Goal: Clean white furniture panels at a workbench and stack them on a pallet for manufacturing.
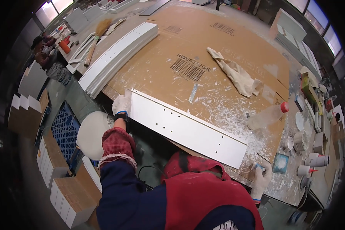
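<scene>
Nearest the lens, a red paint-flecked apron (pixel 203 191) over a dark blue sleeve is seen, with a red checked cuff at the left wrist. From the head view, the long white flat panel with small drilled holes (pixel 188 128) is laid slantwise on a brown cardboard-covered worktable (pixel 234 50), its near edge overhanging the table's front. The panel's upper left end is gripped by the white-gloved left hand (pixel 122 105), fingers closed over the corner. At the panel's lower right end, the white-gloved right hand (pixel 261 176) is closed around a small blue-tipped tool (pixel 260 167), just beside a small blue square pad (pixel 281 162). White flakes and dust are scattered across the cardboard. A crumpled beige rag (pixel 237 74) lies beyond the panel, and a clear plastic bottle with a red cap (pixel 267 116) lies on its side near the right end. A stack of long white boards (pixel 117 57) is set at the table's left, well apart.
</scene>
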The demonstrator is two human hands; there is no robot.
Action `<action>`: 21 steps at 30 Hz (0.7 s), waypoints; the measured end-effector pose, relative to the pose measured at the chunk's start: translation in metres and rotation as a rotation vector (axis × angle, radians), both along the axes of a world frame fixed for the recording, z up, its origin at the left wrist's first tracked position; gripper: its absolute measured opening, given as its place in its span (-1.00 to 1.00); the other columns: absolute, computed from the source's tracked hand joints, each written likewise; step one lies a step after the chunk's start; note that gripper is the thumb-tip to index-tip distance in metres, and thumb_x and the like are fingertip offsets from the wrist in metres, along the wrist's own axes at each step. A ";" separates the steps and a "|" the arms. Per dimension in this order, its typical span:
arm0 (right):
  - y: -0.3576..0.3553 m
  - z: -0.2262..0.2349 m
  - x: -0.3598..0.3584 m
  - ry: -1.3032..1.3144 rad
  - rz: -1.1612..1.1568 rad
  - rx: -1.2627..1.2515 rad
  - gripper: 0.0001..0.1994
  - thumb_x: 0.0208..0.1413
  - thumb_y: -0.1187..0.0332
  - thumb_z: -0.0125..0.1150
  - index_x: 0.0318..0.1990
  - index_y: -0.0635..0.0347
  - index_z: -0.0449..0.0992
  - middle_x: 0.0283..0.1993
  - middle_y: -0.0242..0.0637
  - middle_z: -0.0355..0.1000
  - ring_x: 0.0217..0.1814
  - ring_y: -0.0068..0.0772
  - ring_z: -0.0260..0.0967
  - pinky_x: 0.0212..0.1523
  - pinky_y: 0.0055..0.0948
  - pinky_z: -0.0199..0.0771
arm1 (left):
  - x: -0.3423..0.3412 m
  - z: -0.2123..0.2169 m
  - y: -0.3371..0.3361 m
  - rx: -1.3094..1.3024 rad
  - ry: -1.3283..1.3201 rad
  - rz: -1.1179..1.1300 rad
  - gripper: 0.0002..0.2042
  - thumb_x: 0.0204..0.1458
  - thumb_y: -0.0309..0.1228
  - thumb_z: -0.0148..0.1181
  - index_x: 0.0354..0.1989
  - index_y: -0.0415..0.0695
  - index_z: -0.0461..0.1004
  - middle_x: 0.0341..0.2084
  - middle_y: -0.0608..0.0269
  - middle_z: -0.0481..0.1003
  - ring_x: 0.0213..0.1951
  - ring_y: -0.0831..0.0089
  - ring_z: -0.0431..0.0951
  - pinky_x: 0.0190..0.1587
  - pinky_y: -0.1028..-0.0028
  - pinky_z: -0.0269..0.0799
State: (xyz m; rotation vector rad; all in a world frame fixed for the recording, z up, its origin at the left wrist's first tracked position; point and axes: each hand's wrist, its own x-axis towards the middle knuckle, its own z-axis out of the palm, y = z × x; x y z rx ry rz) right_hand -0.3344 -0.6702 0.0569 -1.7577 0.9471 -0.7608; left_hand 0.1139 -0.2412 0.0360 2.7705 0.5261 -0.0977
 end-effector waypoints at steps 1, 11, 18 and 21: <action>-0.001 -0.003 -0.003 -0.191 -0.032 0.143 -0.80 0.04 0.57 0.10 -0.15 0.27 0.39 -0.27 -0.37 0.34 -0.34 -0.56 0.27 -0.27 -0.56 0.33 | -0.002 0.001 -0.002 0.007 -0.009 -0.004 -0.24 0.07 0.26 -0.38 -0.14 -0.21 0.54 -0.13 -0.16 0.49 -0.03 -0.04 0.48 0.00 0.12 0.36; -0.027 -0.011 -0.071 -0.324 -0.408 0.212 -0.90 0.10 0.55 0.10 -0.24 0.20 0.38 -0.33 -0.46 0.33 -0.41 -0.66 0.23 -0.45 -0.66 0.25 | 0.011 -0.010 -0.012 0.028 0.006 -0.050 -0.25 0.08 0.20 -0.42 -0.15 -0.24 0.52 -0.12 -0.20 0.46 0.01 -0.10 0.44 0.04 0.04 0.31; -0.056 -0.020 -0.075 -0.025 -0.453 0.049 -0.75 -0.01 0.42 0.26 -0.15 0.30 0.48 -0.24 -0.39 0.44 -0.27 -0.60 0.33 -0.23 -0.58 0.36 | -0.008 0.008 0.000 -0.048 0.000 -0.134 -0.12 0.04 0.34 -0.43 -0.21 -0.36 0.52 -0.25 -0.23 0.51 -0.07 -0.11 0.47 -0.08 0.08 0.32; -0.057 -0.008 -0.060 -0.059 -0.480 -0.058 -0.72 -0.02 0.44 0.26 -0.12 0.29 0.48 -0.26 -0.41 0.44 -0.32 -0.63 0.31 -0.28 -0.59 0.37 | 0.013 -0.005 0.006 0.003 -0.003 -0.150 -0.11 0.03 0.35 -0.43 -0.18 -0.35 0.52 -0.21 -0.22 0.51 -0.05 -0.11 0.46 -0.04 0.09 0.31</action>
